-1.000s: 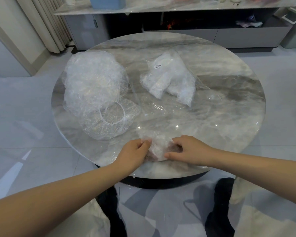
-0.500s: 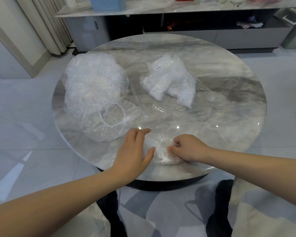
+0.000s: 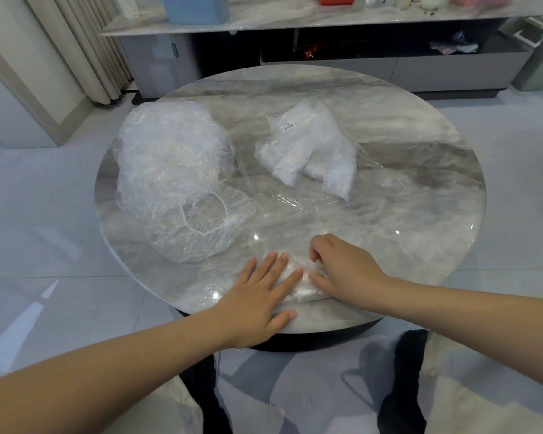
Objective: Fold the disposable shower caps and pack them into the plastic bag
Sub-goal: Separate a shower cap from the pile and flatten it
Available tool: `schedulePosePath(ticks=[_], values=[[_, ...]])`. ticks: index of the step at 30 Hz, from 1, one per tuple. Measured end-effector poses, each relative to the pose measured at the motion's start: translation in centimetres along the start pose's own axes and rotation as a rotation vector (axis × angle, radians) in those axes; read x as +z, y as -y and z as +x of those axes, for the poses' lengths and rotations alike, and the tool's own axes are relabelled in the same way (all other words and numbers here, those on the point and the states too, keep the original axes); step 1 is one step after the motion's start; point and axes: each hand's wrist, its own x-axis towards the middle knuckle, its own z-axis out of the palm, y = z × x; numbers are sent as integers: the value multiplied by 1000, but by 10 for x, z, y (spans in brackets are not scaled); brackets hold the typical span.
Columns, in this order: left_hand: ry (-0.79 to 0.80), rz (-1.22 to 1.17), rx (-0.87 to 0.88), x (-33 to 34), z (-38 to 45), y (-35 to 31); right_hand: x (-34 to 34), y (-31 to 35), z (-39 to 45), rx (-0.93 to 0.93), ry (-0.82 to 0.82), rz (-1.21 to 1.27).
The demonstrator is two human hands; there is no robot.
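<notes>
A folded clear shower cap (image 3: 298, 280) lies at the near edge of the round marble table (image 3: 405, 220). My left hand (image 3: 257, 296) rests flat on its left part, fingers spread. My right hand (image 3: 342, 267) pinches the cap's right side with curled fingers. A heap of loose clear shower caps (image 3: 170, 164) sits at the table's left, one of them open with its elastic ring (image 3: 204, 214) showing. A clear plastic bag (image 3: 311, 151) with folded caps inside and a small label lies past the middle.
A low grey cabinet (image 3: 420, 67) with a marble top stands behind the table, carrying a blue box (image 3: 195, 7) and small items. Curtains (image 3: 85, 48) hang at the back left. Pale floor tiles surround the table.
My left hand has gone from pinching the cap to lying flat across it. The right hand has shifted slightly right and up, still on the cap. The cap looks flatter.
</notes>
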Motion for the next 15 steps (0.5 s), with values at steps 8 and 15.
schedulePosePath(ticks=[8,15], values=[[-49,-82,-24,-2,3,1,3,-4,-1,-337,-81,-182],[-121,-151,-39,-3,3,0,0,-6,0,-353,-13,-250]])
